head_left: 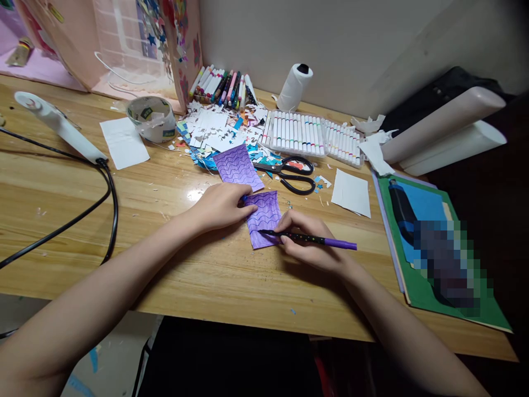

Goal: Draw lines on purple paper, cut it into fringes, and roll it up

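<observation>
A purple card (pixel 264 212) with dark wavy lines lies on the wooden table (pixel 173 275). My right hand (pixel 309 237) is closed round a black marker (pixel 308 238) with a purple end, its tip on the card's lower part. At the card's upper left edge rests my left hand (pixel 225 205), fingers curled together; something small and blue shows by its fingers, too hidden to name. Just above, a second purple card (pixel 238 167) carries similar wavy lines. Black-handled scissors (pixel 298 175) lie to its right.
Paper scraps (pixel 215 129), loose markers (pixel 225 87) and cased markers (pixel 297 131) fill the back. A tape roll (pixel 152 118) and glue gun (pixel 61 127) with a black cable stand left. White paper (pixel 351 192) and a green board (pixel 446 275) are right.
</observation>
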{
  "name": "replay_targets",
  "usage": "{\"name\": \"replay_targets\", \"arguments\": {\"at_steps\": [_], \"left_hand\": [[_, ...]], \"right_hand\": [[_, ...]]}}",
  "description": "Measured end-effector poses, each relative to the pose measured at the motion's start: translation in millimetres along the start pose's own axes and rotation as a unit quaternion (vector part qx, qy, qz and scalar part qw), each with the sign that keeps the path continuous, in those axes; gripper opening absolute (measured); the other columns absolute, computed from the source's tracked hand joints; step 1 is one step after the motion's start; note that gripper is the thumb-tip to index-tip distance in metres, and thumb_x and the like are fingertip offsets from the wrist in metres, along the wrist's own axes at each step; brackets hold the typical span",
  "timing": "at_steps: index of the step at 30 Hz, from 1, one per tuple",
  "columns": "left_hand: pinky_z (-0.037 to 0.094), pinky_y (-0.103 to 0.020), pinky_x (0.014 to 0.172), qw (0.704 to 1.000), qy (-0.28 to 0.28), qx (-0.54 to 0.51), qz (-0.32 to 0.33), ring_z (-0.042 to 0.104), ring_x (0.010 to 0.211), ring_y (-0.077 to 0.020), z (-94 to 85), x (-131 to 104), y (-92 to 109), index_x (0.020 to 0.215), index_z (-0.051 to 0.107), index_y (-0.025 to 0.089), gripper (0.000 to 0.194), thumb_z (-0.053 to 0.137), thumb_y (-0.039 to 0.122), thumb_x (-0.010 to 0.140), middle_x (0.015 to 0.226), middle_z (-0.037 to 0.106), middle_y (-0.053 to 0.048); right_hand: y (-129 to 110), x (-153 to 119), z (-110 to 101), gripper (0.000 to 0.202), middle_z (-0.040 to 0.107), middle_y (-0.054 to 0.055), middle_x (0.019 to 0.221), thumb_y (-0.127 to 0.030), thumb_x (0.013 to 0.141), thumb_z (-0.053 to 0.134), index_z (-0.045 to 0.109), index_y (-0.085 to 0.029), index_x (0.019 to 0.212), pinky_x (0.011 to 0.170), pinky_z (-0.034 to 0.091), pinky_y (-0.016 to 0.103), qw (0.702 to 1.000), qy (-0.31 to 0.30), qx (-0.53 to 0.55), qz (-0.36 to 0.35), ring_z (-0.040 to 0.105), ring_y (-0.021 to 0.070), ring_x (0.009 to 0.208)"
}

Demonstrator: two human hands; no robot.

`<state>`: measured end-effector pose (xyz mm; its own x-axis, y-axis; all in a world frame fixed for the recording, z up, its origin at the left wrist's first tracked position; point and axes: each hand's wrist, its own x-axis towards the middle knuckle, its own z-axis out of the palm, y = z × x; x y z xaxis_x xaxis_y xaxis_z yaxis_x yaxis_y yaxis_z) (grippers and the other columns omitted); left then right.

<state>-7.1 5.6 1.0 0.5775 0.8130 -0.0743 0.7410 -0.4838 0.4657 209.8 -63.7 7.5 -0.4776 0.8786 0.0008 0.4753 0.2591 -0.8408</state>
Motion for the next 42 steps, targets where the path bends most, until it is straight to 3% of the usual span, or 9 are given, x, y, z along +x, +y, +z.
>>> {"name": "replay_targets", "arguments": {"at_steps": [22, 42], "left_hand": [[0.024, -0.028, 0.054, 1.0, -0.006, 0.002, 0.0, 0.051, 0.062, -0.0172, -0.5, 0.7, 0.0, 0.079, 0.058, 0.019, 0.026, 0.052, 0.044, 0.086, 0.071, 0.062, -0.004], [0.023, -0.027, 0.053, 1.0, -0.008, 0.001, -0.004, 0.05, 0.061, -0.0157, 0.0, 0.9, -0.7, 0.078, 0.057, 0.019, 0.027, 0.052, 0.044, 0.086, 0.071, 0.061, -0.003]], "right_hand": [[7.0, -0.1, -16.4, 0.011, 0.05, -0.002, 0.065, -0.013, 0.075, 0.053, 0.047, -0.019, 0.068, 0.052, 0.028, 0.025, 0.999, 0.019, -0.036, 0.034, 0.042, 0.0116, 0.058], [7.9, 1.6, -28.7, 0.013, 0.048, -0.001, 0.06, -0.021, 0.074, 0.052, 0.043, -0.02, 0.064, 0.051, 0.028, 0.026, 0.995, 0.049, -0.074, 0.043, 0.041, 0.0127, 0.056]]}}
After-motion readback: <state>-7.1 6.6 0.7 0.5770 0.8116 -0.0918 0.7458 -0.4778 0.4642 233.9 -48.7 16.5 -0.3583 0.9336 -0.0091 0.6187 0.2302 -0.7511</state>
